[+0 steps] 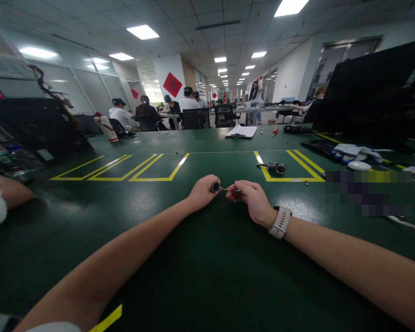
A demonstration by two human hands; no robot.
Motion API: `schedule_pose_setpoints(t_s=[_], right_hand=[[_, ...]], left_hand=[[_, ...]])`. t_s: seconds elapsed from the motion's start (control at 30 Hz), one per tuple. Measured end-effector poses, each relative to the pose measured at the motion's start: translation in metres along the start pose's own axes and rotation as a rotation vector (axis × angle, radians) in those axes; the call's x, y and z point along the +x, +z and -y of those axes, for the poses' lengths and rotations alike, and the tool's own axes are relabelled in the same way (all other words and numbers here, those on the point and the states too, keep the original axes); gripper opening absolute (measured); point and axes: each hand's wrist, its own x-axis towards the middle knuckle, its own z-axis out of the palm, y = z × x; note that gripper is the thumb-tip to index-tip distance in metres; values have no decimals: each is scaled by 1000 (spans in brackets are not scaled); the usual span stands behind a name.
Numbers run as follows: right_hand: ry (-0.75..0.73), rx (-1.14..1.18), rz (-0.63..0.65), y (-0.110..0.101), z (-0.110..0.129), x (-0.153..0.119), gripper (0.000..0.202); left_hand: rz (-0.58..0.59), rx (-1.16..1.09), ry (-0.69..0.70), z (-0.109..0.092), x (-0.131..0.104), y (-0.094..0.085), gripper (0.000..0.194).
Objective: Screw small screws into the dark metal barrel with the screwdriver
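Observation:
My left hand (203, 190) is closed around a dark round metal part (215, 187), its open ring-shaped end turned toward my right hand. Pinched in the fingers of my right hand (246, 193) is a thin metal tool (224, 189). Its tip meets the edge of the round part; whether it goes inside I cannot tell. Beyond my right hand lies another metal part (275, 167), with a thin shaft and a round cup-like end, inside a yellow-taped outline. A small metal piece (306, 183) rests on the green table (207, 258) to the right.
A clipboard with paper (241, 132) and a red screwdriver (275, 132) lie toward the back. Gloves (358, 151), a white mouse (359, 166) and a large black monitor (373, 87) stand at right. Another person's arm (7, 189) reaches in at left.

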Motion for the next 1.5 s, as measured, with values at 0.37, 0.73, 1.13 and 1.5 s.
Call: schedule_pose_setpoints(t_s=[0.37,0.73,1.13,1.5], right_hand=[[109,116,2,-2,2,4,25],[23,48,-7,1,1,0,23],[70,107,-47,-1,1,3,25],[134,97,-53,-3,-1,5,24]], left_hand=[[-40,-271,-35,2,1,3,19],[-32,-69,-16,3,0,2,15],[-42,-161,-33,2,1,1,17],[51,11,58,-3,-2,-1,11]])
